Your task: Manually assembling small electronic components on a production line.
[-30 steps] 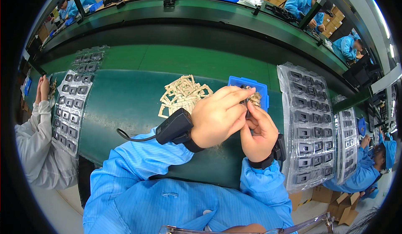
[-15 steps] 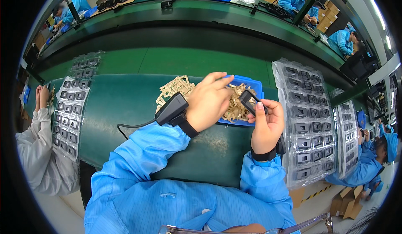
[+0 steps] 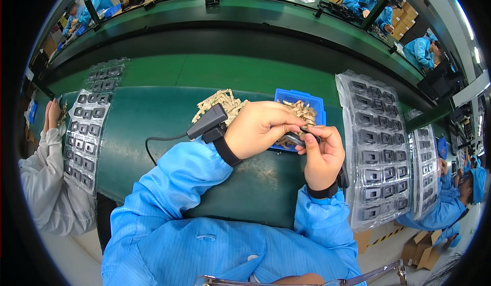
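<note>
At the blue bin (image 3: 300, 95), the right hand (image 3: 325, 157) clamps a black part (image 3: 295, 139), the left hand (image 3: 260, 128) touching it, fingertips together.

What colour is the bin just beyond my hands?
The bin is blue; it shows best in the head view.

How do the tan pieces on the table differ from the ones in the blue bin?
Shape: the tan frame pieces look flat and straight-edged; the tan strips look curled and crumpled.
Place: the frame pieces lie in a heap directly on the green table; the strips sit inside the blue bin, farther right.
Shared: both are tan, thin and jumbled.
</note>
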`<state>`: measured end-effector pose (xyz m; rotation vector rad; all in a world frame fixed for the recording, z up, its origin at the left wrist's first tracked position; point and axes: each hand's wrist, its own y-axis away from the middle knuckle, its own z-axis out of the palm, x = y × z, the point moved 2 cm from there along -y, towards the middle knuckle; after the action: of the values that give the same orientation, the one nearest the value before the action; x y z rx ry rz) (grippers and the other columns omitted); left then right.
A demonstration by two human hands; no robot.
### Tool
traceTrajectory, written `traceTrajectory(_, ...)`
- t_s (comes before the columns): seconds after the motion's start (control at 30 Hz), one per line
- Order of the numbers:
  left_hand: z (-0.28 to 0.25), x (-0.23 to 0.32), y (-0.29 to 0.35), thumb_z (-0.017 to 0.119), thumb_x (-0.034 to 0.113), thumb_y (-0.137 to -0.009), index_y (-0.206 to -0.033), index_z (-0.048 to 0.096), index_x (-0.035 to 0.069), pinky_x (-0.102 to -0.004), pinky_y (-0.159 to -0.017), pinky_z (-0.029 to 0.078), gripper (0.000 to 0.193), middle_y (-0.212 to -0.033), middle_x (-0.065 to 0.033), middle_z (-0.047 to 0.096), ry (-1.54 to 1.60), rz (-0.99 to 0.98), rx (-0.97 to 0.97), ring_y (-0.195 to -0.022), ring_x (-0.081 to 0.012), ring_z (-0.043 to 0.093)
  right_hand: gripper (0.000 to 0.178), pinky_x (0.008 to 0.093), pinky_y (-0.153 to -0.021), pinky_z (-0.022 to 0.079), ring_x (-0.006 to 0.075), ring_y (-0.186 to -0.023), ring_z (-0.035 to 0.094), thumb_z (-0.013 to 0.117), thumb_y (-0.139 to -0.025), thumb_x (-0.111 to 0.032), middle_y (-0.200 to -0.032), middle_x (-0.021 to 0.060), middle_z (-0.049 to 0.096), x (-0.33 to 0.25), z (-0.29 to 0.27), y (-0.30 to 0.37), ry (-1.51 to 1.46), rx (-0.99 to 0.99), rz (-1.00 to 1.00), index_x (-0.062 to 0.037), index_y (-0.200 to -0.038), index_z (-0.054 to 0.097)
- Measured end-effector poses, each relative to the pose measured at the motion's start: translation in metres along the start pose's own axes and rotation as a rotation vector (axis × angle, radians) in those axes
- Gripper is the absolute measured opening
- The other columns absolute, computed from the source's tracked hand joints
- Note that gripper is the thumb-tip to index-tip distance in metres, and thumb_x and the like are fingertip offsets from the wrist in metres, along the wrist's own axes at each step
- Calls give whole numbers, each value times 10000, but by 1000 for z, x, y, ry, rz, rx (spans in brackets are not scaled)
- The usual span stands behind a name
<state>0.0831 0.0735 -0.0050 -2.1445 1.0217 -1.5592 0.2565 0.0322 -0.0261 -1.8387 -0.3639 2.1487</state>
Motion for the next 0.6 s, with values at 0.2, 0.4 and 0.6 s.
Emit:
traceTrajectory(0.2,3,13,0,669,15,-880,-1068,730,14,-313,-675,552,197,-861,-150,727,-135,-170,-91,-768,-245,720,127,196,-509,496,89,-606,611,608,-1003,-120,-840,81,673,0,-8,-1,63,123,150,4,-1033,616)
traceTrajectory(0.4,1,14,4,724,123,-863,-878,747,13,-318,-590,531,113,-746,-145,710,-135,-310,-93,-651,-226,700,221,196,-497,488,84,-570,597,542,-1042,-182,-816,75,669,5,-8,0,-101,46,260,17,-1075,633)
traceTrajectory(0.6,21,12,6,697,314,-862,-681,680,88,-423,-556,510,290,-665,-111,661,-499,67,-49,-607,-304,653,261,181,-528,511,67,-657,620,534,-1046,-187,-864,61,687,5,-11,5,6,-121,278,27,-1108,669)
